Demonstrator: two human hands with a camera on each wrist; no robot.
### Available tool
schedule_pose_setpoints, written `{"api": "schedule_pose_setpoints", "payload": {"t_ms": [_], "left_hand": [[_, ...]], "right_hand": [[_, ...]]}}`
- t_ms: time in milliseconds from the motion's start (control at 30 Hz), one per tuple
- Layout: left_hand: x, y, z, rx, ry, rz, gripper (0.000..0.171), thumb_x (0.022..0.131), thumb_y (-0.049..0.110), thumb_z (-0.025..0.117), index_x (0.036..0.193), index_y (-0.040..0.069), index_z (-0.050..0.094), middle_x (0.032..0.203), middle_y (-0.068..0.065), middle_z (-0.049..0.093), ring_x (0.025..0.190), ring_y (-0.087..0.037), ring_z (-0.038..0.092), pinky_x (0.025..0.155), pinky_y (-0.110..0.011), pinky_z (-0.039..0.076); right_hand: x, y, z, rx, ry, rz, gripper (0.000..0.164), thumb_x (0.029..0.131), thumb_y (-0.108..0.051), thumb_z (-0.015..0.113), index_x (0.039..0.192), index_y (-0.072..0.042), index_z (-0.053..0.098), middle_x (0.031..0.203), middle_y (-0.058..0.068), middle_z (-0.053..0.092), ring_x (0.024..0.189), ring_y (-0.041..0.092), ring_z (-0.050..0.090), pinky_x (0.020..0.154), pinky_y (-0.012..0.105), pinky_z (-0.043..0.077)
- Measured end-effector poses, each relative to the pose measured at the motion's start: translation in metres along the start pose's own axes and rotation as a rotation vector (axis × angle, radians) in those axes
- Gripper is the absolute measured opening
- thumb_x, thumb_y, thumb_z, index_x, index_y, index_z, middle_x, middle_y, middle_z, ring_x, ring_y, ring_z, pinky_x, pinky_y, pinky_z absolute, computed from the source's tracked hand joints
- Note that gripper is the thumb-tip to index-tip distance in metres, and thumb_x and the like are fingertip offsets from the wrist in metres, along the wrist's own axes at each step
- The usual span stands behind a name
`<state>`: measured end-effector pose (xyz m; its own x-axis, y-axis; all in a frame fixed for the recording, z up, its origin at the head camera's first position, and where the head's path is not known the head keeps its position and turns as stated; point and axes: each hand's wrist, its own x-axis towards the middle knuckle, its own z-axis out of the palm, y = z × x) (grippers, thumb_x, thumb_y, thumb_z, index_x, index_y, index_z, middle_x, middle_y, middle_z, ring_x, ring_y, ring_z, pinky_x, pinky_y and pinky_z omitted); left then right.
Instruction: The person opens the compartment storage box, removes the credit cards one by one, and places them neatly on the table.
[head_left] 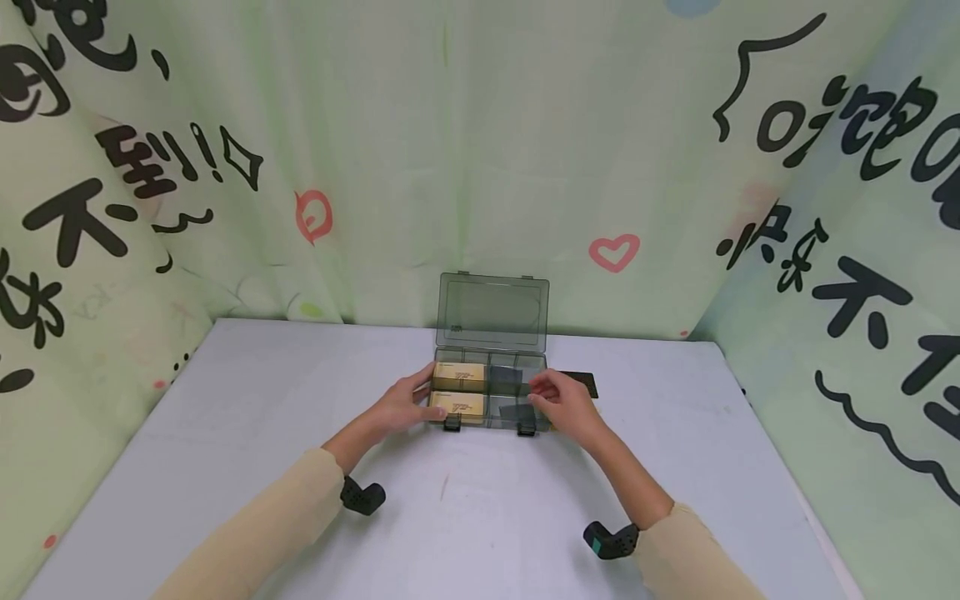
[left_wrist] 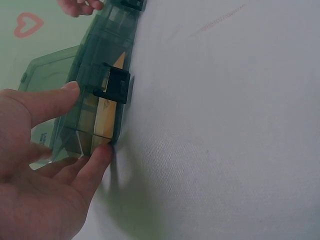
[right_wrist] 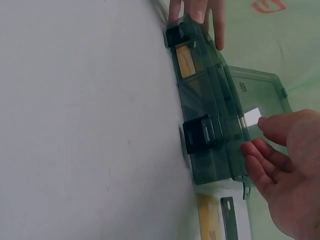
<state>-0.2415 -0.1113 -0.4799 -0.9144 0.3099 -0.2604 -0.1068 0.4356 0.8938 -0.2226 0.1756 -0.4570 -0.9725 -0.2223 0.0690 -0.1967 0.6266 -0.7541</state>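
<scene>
Translucent grey-green compartment box (head_left: 487,422) on white tabletop (head_left: 465,517), lid (head_left: 492,312) raised at its back edge; two black latches (right_wrist: 197,135) along its front; left hand (head_left: 405,405) holds the box's front left corner, thumb on the front side, fingers round the left end; two yellow printed cartons, upper (head_left: 459,372) and lower (head_left: 457,404), inside the box's left compartments, one behind the other; right hand (head_left: 564,403) over the box's right end, fingers bent, thumb and fingertips slightly apart; cannot tell whether it pinches anything thin; yellow piece (right_wrist: 208,217) and flat black piece (head_left: 583,383) beside the box's right end.
</scene>
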Motion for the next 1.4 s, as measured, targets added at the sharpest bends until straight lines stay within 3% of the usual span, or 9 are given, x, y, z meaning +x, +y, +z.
{"api": "schedule_pose_setpoints", "payload": {"t_ms": [400, 767, 1133, 1300, 1400], "left_hand": [[0.000, 0.001, 0.000, 0.001, -0.002, -0.002, 0.091, 0.086, 0.012, 0.072, 0.157, 0.019, 0.015, 0.162, -0.008, 0.021, 0.145, -0.032, 0.030, 0.118, -0.048, 0.029], [0.002, -0.002, 0.001, -0.001, 0.005, 0.002, 0.092, 0.085, 0.011, 0.073, 0.157, 0.019, 0.015, 0.162, -0.008, 0.021, 0.145, -0.033, 0.031, 0.115, -0.048, 0.034], [0.000, 0.000, 0.001, -0.003, 0.008, 0.003, 0.091, 0.086, 0.010, 0.072, 0.156, 0.019, 0.016, 0.161, -0.008, 0.022, 0.144, -0.033, 0.031, 0.116, -0.048, 0.033], [-0.001, 0.000, 0.001, -0.002, 0.007, -0.003, 0.091, 0.086, 0.011, 0.072, 0.157, 0.020, 0.016, 0.162, -0.007, 0.022, 0.145, -0.033, 0.031, 0.116, -0.047, 0.032], [0.000, 0.000, 0.001, -0.003, 0.005, -0.002, 0.091, 0.086, 0.010, 0.072, 0.157, 0.020, 0.015, 0.162, -0.007, 0.021, 0.145, -0.033, 0.031, 0.116, -0.047, 0.033]], "right_hand": [[0.011, -0.014, 0.026, -0.032, -0.124, -0.007, 0.032, 0.093, -0.018, 0.065, 0.122, -0.005, 0.062, 0.106, 0.007, 0.068, 0.094, 0.018, 0.064, 0.082, 0.033, 0.056], [0.017, -0.021, 0.043, -0.070, -0.160, 0.002, 0.030, 0.094, -0.020, 0.064, 0.122, -0.011, 0.062, 0.096, 0.003, 0.066, 0.081, 0.013, 0.061, 0.068, 0.029, 0.051], [0.024, -0.028, 0.055, -0.195, -0.169, 0.034, 0.017, 0.095, -0.024, 0.062, 0.107, -0.013, 0.065, 0.084, 0.000, 0.060, 0.074, 0.014, 0.053, 0.064, 0.029, 0.045], [0.027, -0.030, 0.058, -0.265, -0.210, 0.032, 0.023, 0.097, -0.025, 0.058, 0.114, -0.012, 0.067, 0.077, 0.001, 0.057, 0.068, 0.015, 0.047, 0.059, 0.028, 0.038], [0.028, -0.031, 0.060, -0.290, -0.225, 0.047, 0.027, 0.097, -0.025, 0.057, 0.119, -0.012, 0.066, 0.082, 0.002, 0.063, 0.069, 0.014, 0.050, 0.062, 0.030, 0.041]]}}
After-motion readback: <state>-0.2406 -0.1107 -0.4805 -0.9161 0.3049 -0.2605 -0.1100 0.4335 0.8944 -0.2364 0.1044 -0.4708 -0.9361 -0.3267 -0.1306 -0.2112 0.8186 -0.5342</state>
